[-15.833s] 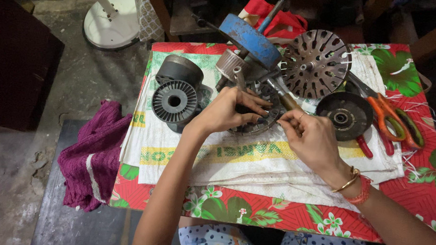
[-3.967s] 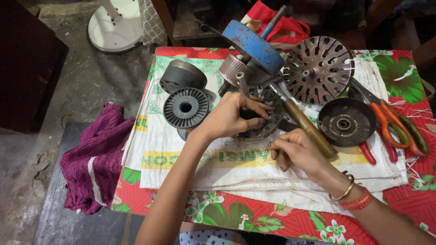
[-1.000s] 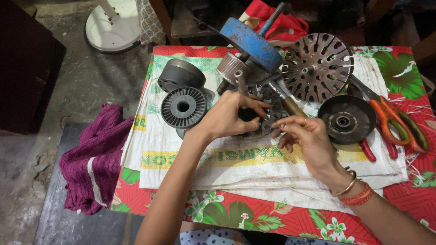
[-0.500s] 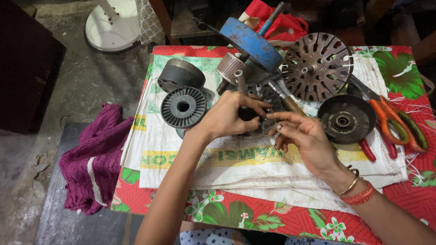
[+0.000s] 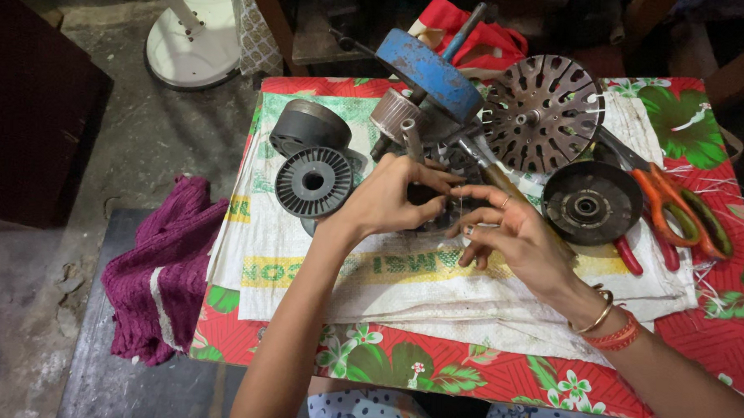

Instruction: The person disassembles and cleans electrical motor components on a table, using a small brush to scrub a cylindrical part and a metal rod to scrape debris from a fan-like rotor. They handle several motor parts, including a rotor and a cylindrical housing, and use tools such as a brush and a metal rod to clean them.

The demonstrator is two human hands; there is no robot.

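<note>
Currently catalogued:
Left hand [image 5: 389, 203]: fingers curled over dark round wound motor core [image 5: 438, 205], steadying it on white woven sack [image 5: 403, 276].
Right hand [image 5: 511, 239]: fingertips pinched together at core's three o'clock; any wire too thin to tell.
Grey ribbed plastic disc [image 5: 314, 181]: parked at nine o'clock, clear of work.

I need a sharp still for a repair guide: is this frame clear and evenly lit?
Head view: table centre bright, hands and perforated metal disc fairly sharp; floor at left and the top edge fall into deep shadow; no strong glare.

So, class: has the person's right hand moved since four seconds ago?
Yes. The right hand has moved up the white sack, from near its printed band towards the left hand.
</note>
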